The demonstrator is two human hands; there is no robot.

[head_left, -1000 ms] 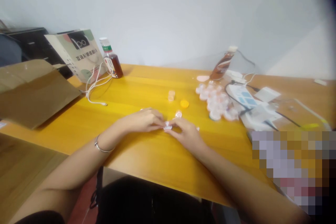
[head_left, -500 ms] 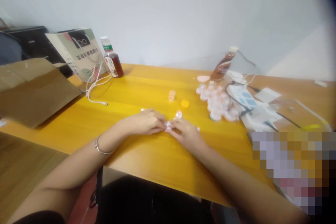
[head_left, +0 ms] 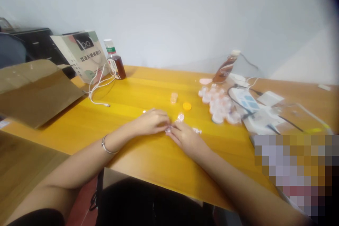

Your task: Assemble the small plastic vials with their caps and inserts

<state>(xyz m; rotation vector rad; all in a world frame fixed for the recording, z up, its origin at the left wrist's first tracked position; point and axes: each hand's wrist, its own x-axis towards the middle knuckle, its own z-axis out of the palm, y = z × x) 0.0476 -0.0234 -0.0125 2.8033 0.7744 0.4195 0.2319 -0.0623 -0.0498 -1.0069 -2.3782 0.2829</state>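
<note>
My left hand (head_left: 151, 122) and my right hand (head_left: 185, 137) meet fingertip to fingertip on the yellow table (head_left: 137, 95). Both pinch a small white object (head_left: 168, 129) between them, too small to name. A silver bracelet (head_left: 107, 147) circles my left wrist. Just beyond my fingers lies a small clear piece (head_left: 180, 117). Farther back sit a small clear cup (head_left: 173, 97) and a yellow cap (head_left: 186, 106).
A cluster of small clear pinkish cups (head_left: 219, 105) lies to the right, beside white devices with cables (head_left: 249, 104). Two brown bottles stand at the back, one left (head_left: 115, 61), one right (head_left: 225, 67). A printed box (head_left: 86, 54), a white cable (head_left: 99, 84) and cardboard (head_left: 34, 88) are at the left.
My hands have stayed together on the small white object, their fingers closing over it a little more. The view has shifted slightly.
</note>
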